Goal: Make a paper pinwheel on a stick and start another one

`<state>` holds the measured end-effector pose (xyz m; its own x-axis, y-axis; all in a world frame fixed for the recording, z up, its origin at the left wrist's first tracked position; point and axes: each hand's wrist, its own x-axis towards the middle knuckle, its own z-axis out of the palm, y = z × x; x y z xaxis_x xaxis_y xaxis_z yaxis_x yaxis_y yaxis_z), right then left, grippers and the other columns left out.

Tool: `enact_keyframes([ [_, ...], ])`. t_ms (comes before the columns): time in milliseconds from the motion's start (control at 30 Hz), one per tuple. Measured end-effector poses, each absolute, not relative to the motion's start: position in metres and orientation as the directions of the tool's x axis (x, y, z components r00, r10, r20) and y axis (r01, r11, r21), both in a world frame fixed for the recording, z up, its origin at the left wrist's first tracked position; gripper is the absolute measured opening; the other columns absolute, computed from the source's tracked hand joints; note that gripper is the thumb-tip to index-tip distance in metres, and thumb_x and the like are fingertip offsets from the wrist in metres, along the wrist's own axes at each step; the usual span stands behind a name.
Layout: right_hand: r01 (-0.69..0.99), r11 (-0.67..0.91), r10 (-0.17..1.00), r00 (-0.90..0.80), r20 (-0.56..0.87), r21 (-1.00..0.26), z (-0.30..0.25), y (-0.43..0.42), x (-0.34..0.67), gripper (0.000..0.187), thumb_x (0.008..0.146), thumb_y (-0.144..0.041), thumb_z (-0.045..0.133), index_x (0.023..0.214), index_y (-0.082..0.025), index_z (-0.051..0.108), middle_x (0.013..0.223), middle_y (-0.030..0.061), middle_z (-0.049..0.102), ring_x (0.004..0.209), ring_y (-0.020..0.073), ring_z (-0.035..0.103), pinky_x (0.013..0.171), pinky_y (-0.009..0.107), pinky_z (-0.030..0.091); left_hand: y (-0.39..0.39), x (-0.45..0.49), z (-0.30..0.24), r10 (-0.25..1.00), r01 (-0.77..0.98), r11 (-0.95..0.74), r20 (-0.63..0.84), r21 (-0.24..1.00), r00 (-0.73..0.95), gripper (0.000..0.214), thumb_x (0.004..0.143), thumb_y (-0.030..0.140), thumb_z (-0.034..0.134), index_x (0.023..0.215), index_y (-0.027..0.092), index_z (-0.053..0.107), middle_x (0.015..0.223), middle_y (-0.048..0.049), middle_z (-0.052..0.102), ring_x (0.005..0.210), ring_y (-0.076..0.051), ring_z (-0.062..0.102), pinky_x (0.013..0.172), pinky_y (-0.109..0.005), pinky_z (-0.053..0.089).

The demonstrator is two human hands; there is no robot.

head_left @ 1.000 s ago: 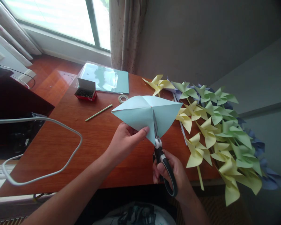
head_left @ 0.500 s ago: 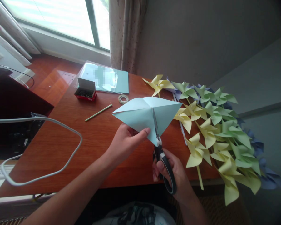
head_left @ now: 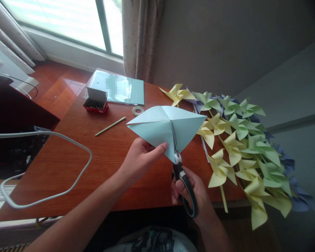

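Observation:
A light blue sheet of paper [head_left: 152, 131], creased and slit in from its corners, is raised over the table. My left hand [head_left: 144, 155] pinches its near edge, thumb on top and fingers underneath, partly hidden by the paper. In my right hand [head_left: 193, 190] is a pair of black-handled scissors [head_left: 179, 168], fingers through the loops. Their blades lie along a cut in the paper that runs from the near corner toward the middle. The blades look nearly closed.
Several yellow pinwheels [head_left: 220, 169] and green pinwheels [head_left: 259, 145] cover the table's right side, with purple ones behind. Farther back are a tape roll [head_left: 138, 111], a thin stick [head_left: 110, 126], a red box [head_left: 96, 105] and packaged paper [head_left: 133, 91]. A white cable [head_left: 90, 154] loops at left.
The blue paper's outer flaps have shifted slightly, the right tip moving a little to the right. Both hands and the scissors stay almost in place.

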<state>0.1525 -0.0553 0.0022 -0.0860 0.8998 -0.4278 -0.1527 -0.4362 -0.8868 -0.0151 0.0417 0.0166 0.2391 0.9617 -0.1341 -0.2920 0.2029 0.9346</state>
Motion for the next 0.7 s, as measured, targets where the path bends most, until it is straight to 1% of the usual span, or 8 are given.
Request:
enact_keyframes([
  [67,-0.153,-0.439,0.898,-0.107,-0.427,-0.885,0.003,-0.055,0.152,0.046,0.079,-0.059,0.077,0.085,-0.020,0.052,0.061,-0.0046,0.055,0.050,0.0106,0.054,0.051,0.022,0.041,0.042,-0.015,0.017,0.961,-0.292,0.200,-0.131,0.935,0.242,0.019,0.079,0.029,0.078,0.070,0.014,0.069,0.065,-0.0021,0.070,0.060,-0.016,0.063,0.059,-0.024,0.050],
  [233,-0.151,-0.380,0.921,-0.154,-0.358,-0.913,0.004,-0.055,0.151,0.051,0.078,-0.068,0.071,0.084,-0.021,0.052,0.067,-0.0022,0.053,0.055,0.0128,0.053,0.054,0.025,0.041,0.041,-0.016,0.016,0.969,-0.272,0.183,-0.126,0.945,0.212,0.020,0.080,0.032,0.078,0.075,0.014,0.071,0.068,-0.0038,0.072,0.064,-0.018,0.066,0.061,-0.026,0.052],
  [333,-0.155,-0.401,0.910,-0.182,-0.373,-0.903,0.004,-0.056,0.151,0.051,0.079,-0.068,0.071,0.085,-0.022,0.052,0.066,-0.0020,0.053,0.055,0.0134,0.053,0.053,0.026,0.041,0.041,-0.018,0.013,0.972,-0.272,0.173,-0.120,0.946,0.201,0.020,0.080,0.033,0.077,0.078,0.014,0.071,0.072,-0.0034,0.072,0.066,-0.018,0.065,0.062,-0.025,0.051],
  [467,-0.140,-0.415,0.898,-0.223,-0.379,-0.899,0.001,-0.060,0.158,0.053,0.078,-0.068,0.073,0.090,-0.020,0.053,0.071,-0.0010,0.055,0.059,0.0133,0.056,0.056,0.025,0.041,0.044,-0.022,0.009,0.982,-0.293,0.154,-0.114,0.944,0.148,0.019,0.080,0.031,0.078,0.076,0.014,0.070,0.071,-0.0012,0.070,0.065,-0.014,0.061,0.063,-0.024,0.050],
  [600,-0.086,-0.421,0.892,-0.218,-0.395,-0.903,-0.004,-0.067,0.174,0.059,0.070,-0.069,0.079,0.093,-0.019,0.056,0.072,0.0010,0.062,0.062,0.0143,0.058,0.057,0.025,0.042,0.049,-0.025,0.008,0.988,-0.420,0.149,-0.149,0.895,0.033,0.016,0.079,0.028,0.077,0.074,0.014,0.071,0.069,-0.0015,0.069,0.064,-0.014,0.060,0.061,-0.023,0.049],
  [633,-0.075,-0.413,0.898,-0.200,-0.392,-0.907,-0.005,-0.068,0.179,0.059,0.070,-0.068,0.080,0.092,-0.019,0.057,0.072,0.0022,0.064,0.063,0.0151,0.059,0.058,0.025,0.042,0.050,-0.026,0.009,0.987,-0.464,0.151,-0.162,0.873,0.017,0.015,0.078,0.027,0.077,0.074,0.014,0.070,0.069,-0.0012,0.068,0.063,-0.013,0.059,0.059,-0.023,0.048],
  [700,-0.076,-0.368,0.925,-0.131,-0.357,-0.927,-0.006,-0.068,0.187,0.053,0.073,-0.064,0.079,0.094,-0.019,0.060,0.075,0.0047,0.068,0.066,0.0173,0.062,0.059,0.027,0.045,0.052,-0.027,0.011,0.981,-0.539,0.171,-0.191,0.824,0.019,0.014,0.074,0.025,0.077,0.071,0.014,0.068,0.065,0.0002,0.064,0.060,-0.012,0.058,0.057,-0.022,0.048],
])
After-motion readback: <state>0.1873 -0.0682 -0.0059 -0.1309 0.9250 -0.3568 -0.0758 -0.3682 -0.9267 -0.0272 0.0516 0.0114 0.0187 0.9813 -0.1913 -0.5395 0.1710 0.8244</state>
